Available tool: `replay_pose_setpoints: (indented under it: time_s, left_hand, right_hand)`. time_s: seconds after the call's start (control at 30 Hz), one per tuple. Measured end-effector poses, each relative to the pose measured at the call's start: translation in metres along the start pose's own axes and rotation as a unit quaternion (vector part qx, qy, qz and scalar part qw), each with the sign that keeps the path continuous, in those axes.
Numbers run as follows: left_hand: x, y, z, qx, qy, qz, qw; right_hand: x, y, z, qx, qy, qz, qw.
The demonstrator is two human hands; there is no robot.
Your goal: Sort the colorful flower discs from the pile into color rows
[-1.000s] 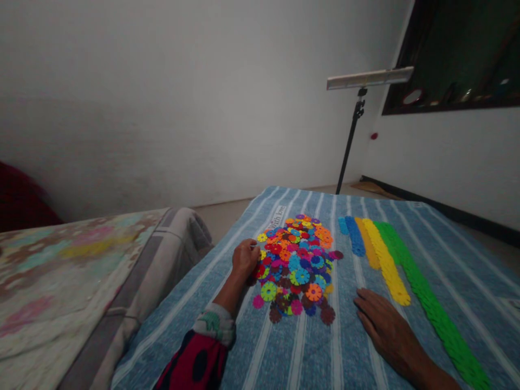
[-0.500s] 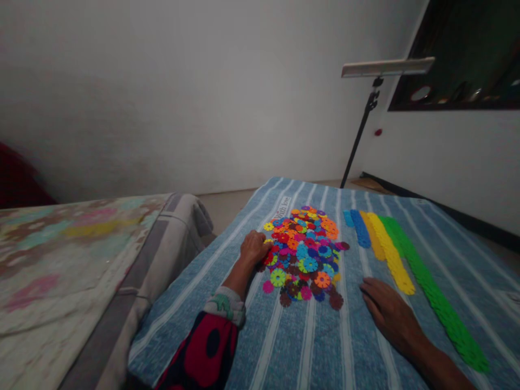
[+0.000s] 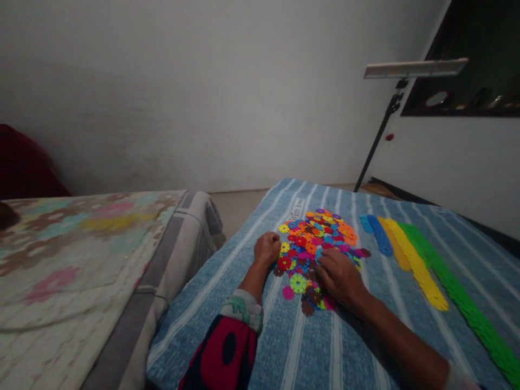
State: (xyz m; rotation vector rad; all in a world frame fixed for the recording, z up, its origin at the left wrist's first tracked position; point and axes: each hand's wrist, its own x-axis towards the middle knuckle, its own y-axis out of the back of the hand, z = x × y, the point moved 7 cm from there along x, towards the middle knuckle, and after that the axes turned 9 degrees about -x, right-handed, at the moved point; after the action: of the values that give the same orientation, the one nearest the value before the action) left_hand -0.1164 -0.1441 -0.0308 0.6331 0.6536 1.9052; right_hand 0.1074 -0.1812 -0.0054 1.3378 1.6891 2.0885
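A pile of small flower-shaped plastic discs (image 3: 314, 238) in many colours lies on a blue striped cloth (image 3: 325, 346). My left hand (image 3: 267, 249) rests at the pile's left edge, fingers curled against the discs; what it grips is hidden. My right hand (image 3: 339, 276) lies palm down on the near right part of the pile, fingers spread over the discs. To the right lie sorted rows: blue (image 3: 379, 234), orange (image 3: 396, 250), yellow (image 3: 418, 268) and green (image 3: 459, 295).
A mattress with a faded patterned sheet (image 3: 69, 260) lies to the left, next to the cloth. A lamp on a black stand (image 3: 410, 69) rises at the back right beside a dark window (image 3: 475, 65). White walls stand behind.
My right hand has moved left from the bare cloth beside the yellow row onto the disc pile. The view has shifted, and my left hand stays at the pile's left edge.
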Motion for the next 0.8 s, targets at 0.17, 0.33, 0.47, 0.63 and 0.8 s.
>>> replay_pose_setpoints:
  time_s: [0.17, 0.33, 0.47, 0.63, 0.8]
  left_hand:
    - [0.005, 0.001, -0.011, -0.082, -0.003, 0.04, 0.996]
    - [0.006, 0.009, -0.016, -0.112, 0.006, 0.083, 0.99]
    - [0.007, 0.012, -0.013, -0.103, 0.017, 0.081, 0.991]
    - [0.014, 0.016, -0.008, -0.078, 0.009, 0.076, 0.994]
    - [0.019, 0.019, -0.006, -0.069, 0.011, 0.077, 0.995]
  right_hand:
    - [0.066, -0.036, -0.038, -0.012, 0.004, -0.066, 0.998]
    - [0.09, -0.065, -0.047, -0.027, -0.016, -0.095, 0.995]
    - [0.092, -0.069, -0.042, -0.029, -0.035, -0.108, 0.993]
    - [0.096, -0.058, -0.038, -0.021, -0.045, -0.095, 0.994]
    - [0.093, -0.034, -0.028, 0.013, -0.056, -0.077, 0.995]
